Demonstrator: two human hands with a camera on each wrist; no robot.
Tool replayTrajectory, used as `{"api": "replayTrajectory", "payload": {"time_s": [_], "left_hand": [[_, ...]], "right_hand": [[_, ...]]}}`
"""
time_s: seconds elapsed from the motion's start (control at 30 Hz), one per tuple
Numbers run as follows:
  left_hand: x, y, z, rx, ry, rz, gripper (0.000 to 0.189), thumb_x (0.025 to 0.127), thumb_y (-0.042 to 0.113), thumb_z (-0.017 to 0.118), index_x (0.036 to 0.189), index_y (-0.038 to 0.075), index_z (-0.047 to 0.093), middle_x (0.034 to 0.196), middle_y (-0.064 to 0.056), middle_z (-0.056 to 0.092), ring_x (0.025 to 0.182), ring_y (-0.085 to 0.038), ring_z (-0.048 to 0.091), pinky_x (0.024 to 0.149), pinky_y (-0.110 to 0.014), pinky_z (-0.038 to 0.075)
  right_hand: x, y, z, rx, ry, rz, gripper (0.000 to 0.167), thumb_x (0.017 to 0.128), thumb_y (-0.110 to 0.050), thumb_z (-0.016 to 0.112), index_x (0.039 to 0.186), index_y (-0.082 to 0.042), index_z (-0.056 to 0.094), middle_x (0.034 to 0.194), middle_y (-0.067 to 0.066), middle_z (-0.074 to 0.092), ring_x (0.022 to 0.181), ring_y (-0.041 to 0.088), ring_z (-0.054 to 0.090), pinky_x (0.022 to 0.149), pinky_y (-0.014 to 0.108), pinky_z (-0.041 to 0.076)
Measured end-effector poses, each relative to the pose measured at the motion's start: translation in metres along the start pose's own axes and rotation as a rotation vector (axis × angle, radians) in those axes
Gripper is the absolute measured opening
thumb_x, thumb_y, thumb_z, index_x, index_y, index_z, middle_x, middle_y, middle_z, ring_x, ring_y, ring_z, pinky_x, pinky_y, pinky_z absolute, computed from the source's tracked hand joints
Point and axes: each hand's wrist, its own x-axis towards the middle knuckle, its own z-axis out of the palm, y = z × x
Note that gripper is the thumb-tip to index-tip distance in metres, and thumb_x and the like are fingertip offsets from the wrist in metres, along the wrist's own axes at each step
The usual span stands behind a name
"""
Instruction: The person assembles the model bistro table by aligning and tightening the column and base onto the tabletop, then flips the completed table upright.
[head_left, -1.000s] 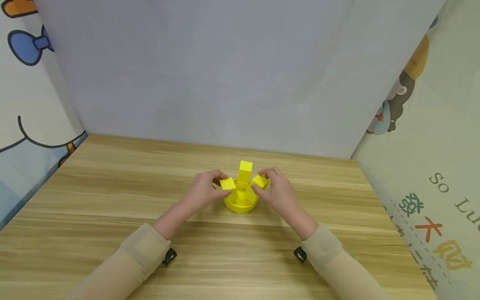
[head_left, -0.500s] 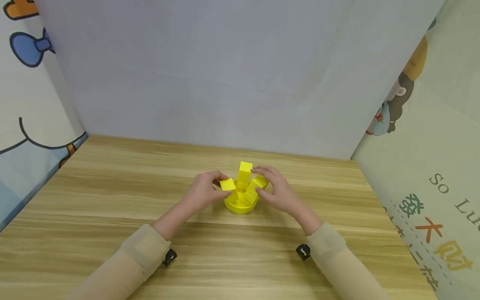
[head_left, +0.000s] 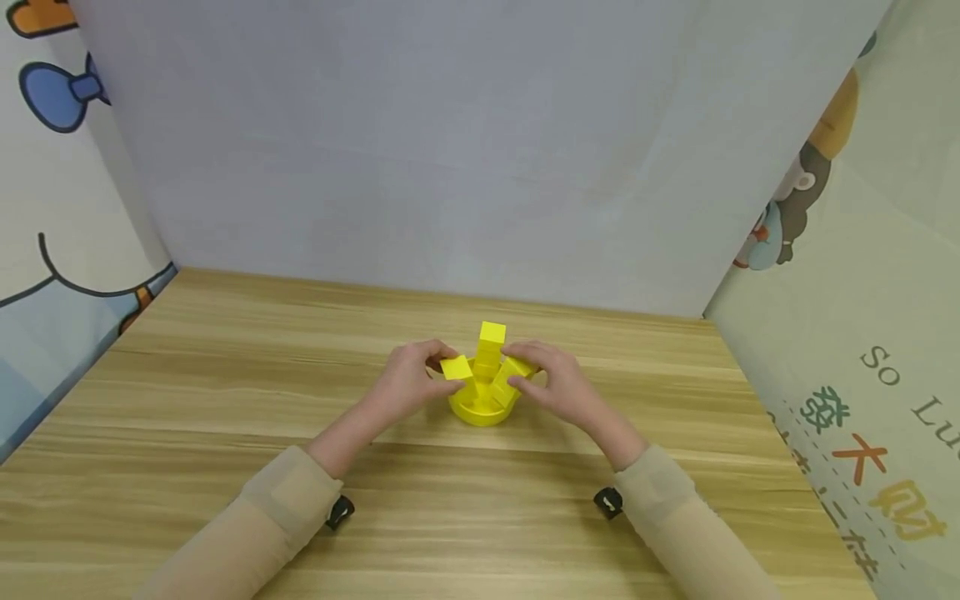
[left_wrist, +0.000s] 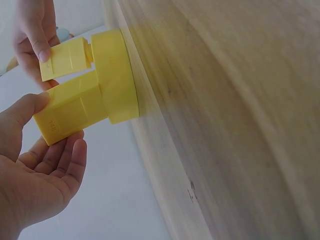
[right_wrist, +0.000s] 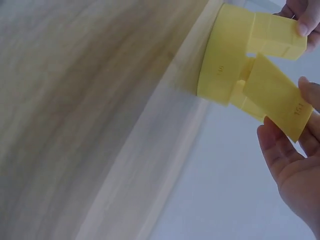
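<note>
A shallow round yellow base (head_left: 480, 417) sits on the table with three yellow blocks rising from it. My left hand (head_left: 405, 382) pinches the left block (head_left: 456, 368) between thumb and fingers; in the left wrist view this block (left_wrist: 72, 111) meets the base's rim. On the other side, my right hand (head_left: 561, 385) grips the right block (head_left: 512, 377) near its outer end. That block (right_wrist: 280, 97) sits askew to the base in the right wrist view, with a narrow neck between them. The third block (head_left: 491, 340) stands upright at the back, touched by neither hand.
The wood-grain table (head_left: 262, 350) spreads around the base on all sides. A plain pale panel (head_left: 465, 167) rises behind it, and printed cartoon sheets flank it left and right. A black strap piece hangs under each sleeve cuff.
My right fingers loosened, shifted along the right block and closed on it again. The block has turned somewhat. My left hand and the back block have stayed in place.
</note>
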Motion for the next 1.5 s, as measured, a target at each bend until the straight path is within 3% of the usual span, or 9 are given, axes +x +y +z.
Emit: {"api": "replayTrajectory", "payload": {"time_s": [0.3, 0.53, 0.73, 0.83, 0.93, 1.03, 1.13, 1.27, 1.5], "left_hand": [[0.001, -0.001, 0.001, -0.015, 0.004, -0.001, 0.037, 0.077, 0.018, 0.078, 0.108, 0.003, 0.066, 0.101, -0.008, 0.068, 0.09, -0.022, 0.063, 0.075, -0.03, 0.054], [0.0, 0.0, 0.001, -0.019, -0.008, -0.03, 0.038, 0.077, 0.018, 0.078, 0.11, 0.004, 0.066, 0.102, -0.007, 0.067, 0.092, -0.023, 0.062, 0.075, -0.03, 0.054], [-0.001, 0.002, -0.001, -0.006, -0.009, -0.029, 0.038, 0.077, 0.019, 0.078, 0.11, 0.004, 0.066, 0.102, -0.008, 0.067, 0.092, -0.023, 0.062, 0.076, -0.031, 0.054], [-0.001, 0.004, -0.001, -0.004, -0.009, -0.033, 0.038, 0.077, 0.018, 0.078, 0.11, 0.003, 0.066, 0.102, -0.008, 0.068, 0.092, -0.023, 0.063, 0.076, -0.031, 0.054], [-0.001, 0.005, -0.002, -0.001, -0.012, -0.04, 0.038, 0.077, 0.019, 0.078, 0.11, 0.003, 0.066, 0.102, -0.008, 0.067, 0.092, -0.023, 0.063, 0.077, -0.031, 0.054], [-0.002, 0.007, -0.001, 0.0, -0.014, -0.048, 0.039, 0.077, 0.019, 0.078, 0.11, 0.003, 0.066, 0.102, -0.008, 0.067, 0.092, -0.023, 0.062, 0.077, -0.031, 0.054], [-0.002, 0.009, -0.001, -0.001, -0.014, -0.047, 0.039, 0.077, 0.02, 0.079, 0.11, 0.003, 0.066, 0.103, -0.008, 0.067, 0.093, -0.023, 0.062, 0.078, -0.032, 0.054], [-0.002, 0.01, 0.0, -0.002, -0.016, -0.042, 0.039, 0.077, 0.02, 0.078, 0.11, 0.003, 0.065, 0.104, -0.008, 0.067, 0.093, -0.024, 0.063, 0.078, -0.032, 0.054], [-0.003, 0.011, 0.0, -0.006, -0.009, -0.042, 0.039, 0.077, 0.019, 0.078, 0.11, 0.002, 0.066, 0.103, -0.009, 0.068, 0.093, -0.025, 0.063, 0.076, -0.031, 0.054]], "right_hand": [[0.003, -0.008, 0.0, -0.052, 0.026, 0.108, 0.045, 0.078, -0.026, 0.076, 0.117, -0.005, 0.066, 0.115, 0.011, 0.066, 0.097, 0.022, 0.063, 0.075, 0.031, 0.054], [0.007, -0.015, 0.002, -0.153, 0.067, 0.219, 0.046, 0.07, -0.04, 0.08, 0.1, -0.006, 0.07, 0.097, 0.004, 0.068, 0.084, 0.019, 0.056, 0.071, 0.03, 0.049], [0.01, -0.018, 0.006, -0.118, 0.065, 0.327, 0.043, 0.07, -0.042, 0.081, 0.084, -0.01, 0.057, 0.077, 0.001, 0.054, 0.069, 0.016, 0.046, 0.06, 0.027, 0.041], [0.011, -0.021, 0.008, -0.096, 0.064, 0.367, 0.043, 0.072, -0.041, 0.08, 0.085, -0.009, 0.056, 0.078, 0.002, 0.054, 0.068, 0.017, 0.047, 0.059, 0.027, 0.043], [0.009, -0.025, 0.007, -0.08, 0.046, 0.391, 0.047, 0.074, -0.042, 0.078, 0.097, -0.006, 0.06, 0.089, 0.005, 0.06, 0.079, 0.02, 0.055, 0.069, 0.032, 0.049], [0.005, -0.023, 0.002, -0.035, 0.011, 0.332, 0.059, 0.076, -0.04, 0.077, 0.118, -0.005, 0.058, 0.107, 0.01, 0.063, 0.097, 0.025, 0.058, 0.084, 0.04, 0.05], [-0.001, -0.016, -0.007, 0.037, -0.04, 0.185, 0.064, 0.078, -0.032, 0.077, 0.131, -0.007, 0.051, 0.124, 0.011, 0.058, 0.114, 0.027, 0.054, 0.096, 0.046, 0.045], [-0.01, -0.006, -0.019, 0.087, -0.12, 0.0, 0.059, 0.082, -0.017, 0.074, 0.134, -0.008, 0.049, 0.137, 0.008, 0.05, 0.128, 0.026, 0.044, 0.107, 0.047, 0.035], [-0.017, 0.004, -0.025, 0.095, -0.196, -0.094, 0.057, 0.082, -0.001, 0.067, 0.135, -0.007, 0.048, 0.14, 0.007, 0.048, 0.132, 0.027, 0.041, 0.109, 0.046, 0.032]]}}
